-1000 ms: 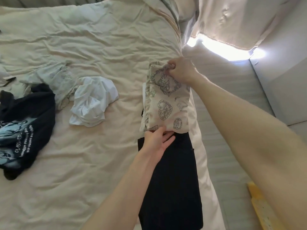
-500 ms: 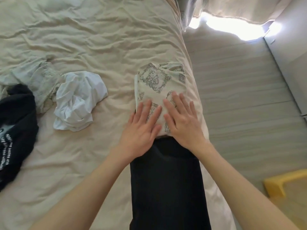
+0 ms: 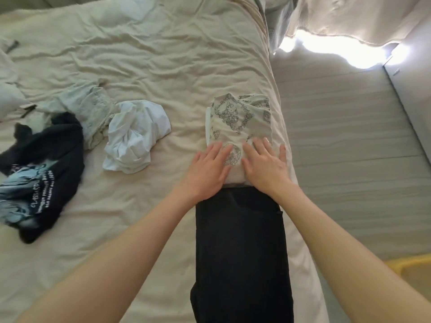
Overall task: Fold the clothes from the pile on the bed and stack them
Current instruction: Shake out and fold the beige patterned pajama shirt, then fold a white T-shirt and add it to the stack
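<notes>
Both hands lie flat, fingers straight, on the near end of the folded printed cloth (image 3: 240, 127) at the bed's (image 3: 151, 54) right edge: left hand (image 3: 207, 170), right hand (image 3: 265, 166). The cloth rests on the far end of a folded black garment (image 3: 240, 252). Left of them lie 3 unfolded pieces: white shirt (image 3: 135, 136), pale top (image 3: 91, 110), black tee (image 3: 39, 173).

Both bare forearms reach forward from the near edge and converge right of centre, left hand (image 3: 208, 169) and right hand (image 3: 265, 164) lying palm-down side by side, fingers straight, slightly spread, pointing toward the far side.
</notes>
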A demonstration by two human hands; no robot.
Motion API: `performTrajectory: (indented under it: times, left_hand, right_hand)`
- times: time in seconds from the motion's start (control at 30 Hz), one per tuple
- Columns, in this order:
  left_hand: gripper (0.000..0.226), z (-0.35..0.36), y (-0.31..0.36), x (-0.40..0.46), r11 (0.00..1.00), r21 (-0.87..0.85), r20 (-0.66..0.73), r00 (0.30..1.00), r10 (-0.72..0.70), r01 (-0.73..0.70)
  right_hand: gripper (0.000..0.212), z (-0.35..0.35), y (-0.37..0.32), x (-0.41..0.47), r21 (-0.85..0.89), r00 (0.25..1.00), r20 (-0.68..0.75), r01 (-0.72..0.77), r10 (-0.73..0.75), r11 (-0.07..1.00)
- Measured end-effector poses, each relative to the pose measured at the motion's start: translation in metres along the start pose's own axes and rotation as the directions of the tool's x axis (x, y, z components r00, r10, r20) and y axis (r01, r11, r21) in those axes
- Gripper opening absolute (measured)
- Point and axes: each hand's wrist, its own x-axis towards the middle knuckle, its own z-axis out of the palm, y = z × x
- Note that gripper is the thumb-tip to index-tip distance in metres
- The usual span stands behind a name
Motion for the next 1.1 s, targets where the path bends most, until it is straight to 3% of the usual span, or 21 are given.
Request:
performTrajectory:
  times: [0.07, 0.13, 0.3, 0.43, 0.6, 0.7, 0.87, 1.0, 1.1]
  left_hand:
    - [0.051, -0.007, -0.012, -0.036, 0.996, -0.085, -0.210, 0.977, -0.040, 0.023]
    - [0.050, -0.003, -0.027, -0.080, 0.980, -0.158, -0.274, 0.948, -0.163, 0.123]
    - [0.054, 0.036, -0.079, -0.175, 0.919, -0.108, -0.139, 0.909, -0.393, 0.380]
    - [0.068, 0.064, -0.132, -0.208, 0.836, 0.021, 0.070, 0.834, -0.548, 0.548]
    - [0.096, 0.079, -0.200, -0.208, 0.785, 0.122, 0.184, 0.763, -0.619, 0.607]
    - [0.106, 0.104, -0.226, -0.209, 0.754, 0.035, 0.260, 0.723, -0.641, 0.656]
    - [0.109, 0.123, -0.247, -0.202, 0.765, -0.061, 0.248, 0.752, -0.611, 0.642]
    - [0.107, 0.133, -0.251, -0.205, 0.776, -0.079, 0.269, 0.763, -0.588, 0.626]
    - [0.106, 0.134, -0.260, -0.200, 0.776, -0.092, 0.296, 0.761, -0.577, 0.624]
  right_hand:
    - [0.051, -0.013, -0.021, -0.014, 0.036, 0.992, -0.122, 0.018, -0.014, 0.999]
    - [0.053, -0.019, -0.051, -0.030, 0.076, 0.976, -0.199, 0.108, -0.091, 0.991]
    - [0.058, 0.002, -0.131, -0.062, 0.028, 0.935, -0.097, 0.344, -0.340, 0.938]
    - [0.063, 0.036, -0.166, -0.067, -0.046, 0.916, 0.042, 0.401, -0.400, 0.915]
    - [0.065, 0.073, -0.201, -0.035, -0.137, 0.907, 0.105, 0.419, -0.408, 0.897]
    - [0.068, 0.097, -0.227, 0.000, -0.183, 0.904, 0.055, 0.426, -0.423, 0.886]
    - [0.066, 0.122, -0.273, 0.067, -0.338, 0.896, -0.116, 0.370, -0.428, 0.866]
    - [0.037, 0.136, -0.278, 0.099, -0.422, 0.926, -0.124, 0.277, -0.357, 0.863]
    - [0.020, 0.135, -0.274, 0.107, -0.371, 0.909, -0.183, 0.290, -0.375, 0.882]
